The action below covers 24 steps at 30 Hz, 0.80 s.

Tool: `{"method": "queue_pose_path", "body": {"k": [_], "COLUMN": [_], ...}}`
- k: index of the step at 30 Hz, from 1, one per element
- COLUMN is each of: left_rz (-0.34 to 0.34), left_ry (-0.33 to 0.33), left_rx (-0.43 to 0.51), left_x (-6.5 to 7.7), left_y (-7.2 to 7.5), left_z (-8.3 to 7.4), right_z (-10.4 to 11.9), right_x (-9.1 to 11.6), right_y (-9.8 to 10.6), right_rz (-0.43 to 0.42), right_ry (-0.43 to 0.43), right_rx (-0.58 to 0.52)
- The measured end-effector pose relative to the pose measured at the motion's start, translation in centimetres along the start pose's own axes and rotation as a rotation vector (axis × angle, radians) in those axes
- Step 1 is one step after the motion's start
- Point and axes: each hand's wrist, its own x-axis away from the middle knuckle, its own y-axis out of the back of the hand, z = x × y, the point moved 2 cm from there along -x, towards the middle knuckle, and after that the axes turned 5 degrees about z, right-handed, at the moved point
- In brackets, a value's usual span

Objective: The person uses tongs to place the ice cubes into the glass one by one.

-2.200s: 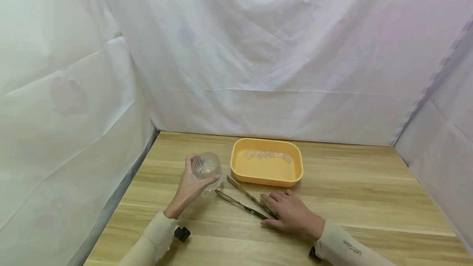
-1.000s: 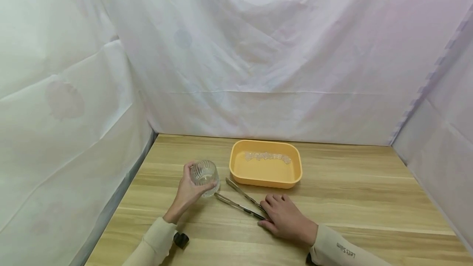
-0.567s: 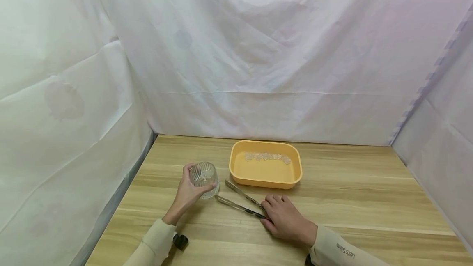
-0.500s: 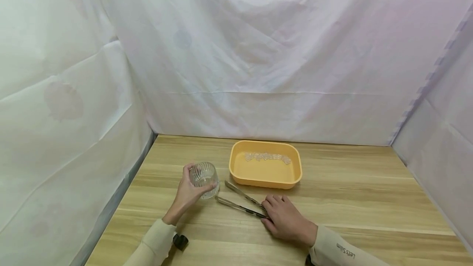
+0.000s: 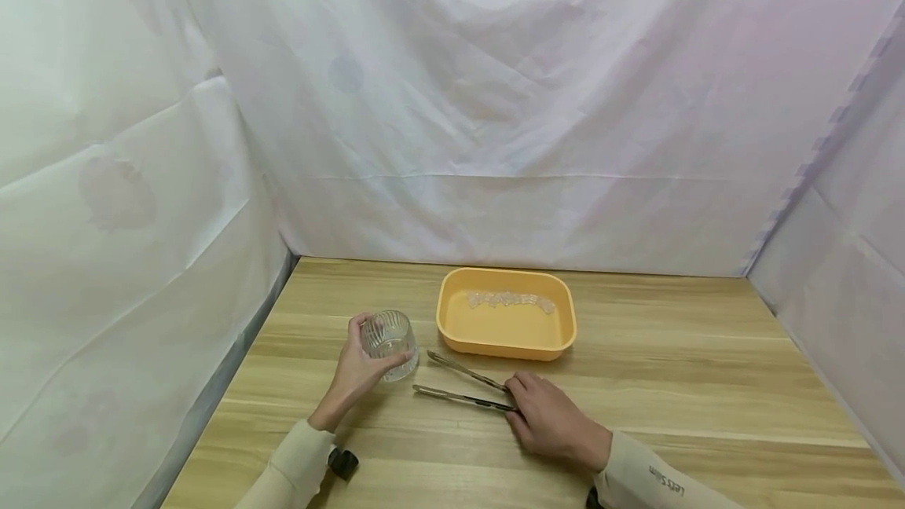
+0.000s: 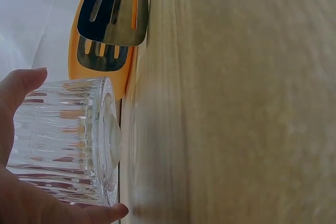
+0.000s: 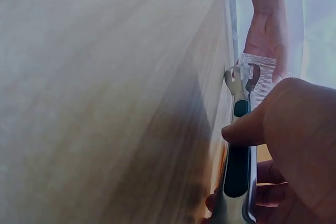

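Note:
My left hand [image 5: 358, 371] grips a clear ribbed glass [image 5: 390, 332] by its side, thumb near the base and fingers behind. It stands about upright, mouth up; whether its base touches the table I cannot tell. My right hand [image 5: 555, 419] holds metal tongs [image 5: 463, 398] with dark inlays near their joined end, which the palm hides. Their two arms are spread, pointing left toward the glass. In the left wrist view the slotted tong heads [image 6: 115, 11] show beside the glass. Thumb and fingers press the tongs from both sides in the right wrist view.
Beyond the tongs, a yellow-orange tray [image 5: 502, 332] stands on the wooden table [image 5: 672, 368]. Several clear lumps [image 5: 509, 299], like ice, lie in a row along its back. White cloth [image 5: 509, 100] hangs behind and at both sides.
The glass, in my left hand, has come slightly nearer to me and lower. My right hand has closed round the tongs' handles, and their tips have shifted slightly toward me.

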Motion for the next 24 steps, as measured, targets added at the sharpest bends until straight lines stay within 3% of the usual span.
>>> {"method": "queue_pose_path", "body": {"k": [9,16,24], "left_rz": [0.007,0.008,-0.002], "left_ry": [0.005,0.000,0.001], "left_rx": [0.005,0.001,-0.004], "left_x": [0.03,0.11,0.23], "left_y": [-0.07,0.02,0.18], "left_z": [0.19,0.20,0.04], "right_z": [-0.10,-0.01,0.15], "right_x": [0.09,-0.09,-0.13], "right_y": [0.56,0.60,0.61], "right_rz": [-0.016,-0.051,-0.147], "right_ry": [-0.006,-0.016,-0.064], "right_rx": [-0.102,-0.094,-0.030]}}
